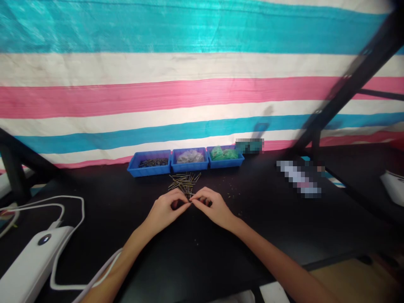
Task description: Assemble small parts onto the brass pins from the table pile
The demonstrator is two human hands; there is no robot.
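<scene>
A striped tarpaulin (189,92) in teal, white and pink hangs behind a black worktable (268,219). Low at the table's centre the left hand (166,209) and right hand (212,207) meet fingertip to fingertip, both pinched narrow on something small and dark between them, probably one of the pins; what exactly is held cannot be told. Just beyond the hands, at twelve o'clock, lies a loose heap of thin metal pins (184,181). Farther out stand three blue trays: the left tray (150,164) with more pins, the middle tray (190,159) with greyish parts, the right tray (225,156) with green parts. A white power bank (30,265) with its white cable (72,219) lies at eight o'clock. The pinched piece is tiny, so a slack grip could drop it among the specks on the dark top, and a sweeping wrist could scatter the heap. No writing or brand can be read; two patches are blurred out.
</scene>
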